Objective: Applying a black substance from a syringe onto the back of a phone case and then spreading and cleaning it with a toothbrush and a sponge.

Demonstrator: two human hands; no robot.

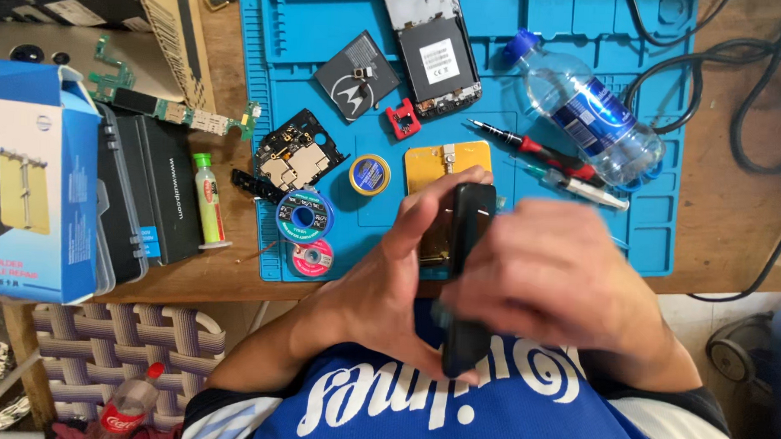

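Phone [468,274] is black and thin, held on its edge between the left hand [388,284] and right hand [549,277], above the blue mat [649,237]. Both hands are closed around it. Three round spools and one bottle [585,109] are counted. Its lower end is blurred, and its screen cannot be seen.

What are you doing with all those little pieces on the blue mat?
A person holds a slim black phone edge-up between the left hand and right hand, over a blue rubber work mat. On the mat lie an opened phone body, a black flat battery, a red-handled screwdriver and a clear plastic water bottle.
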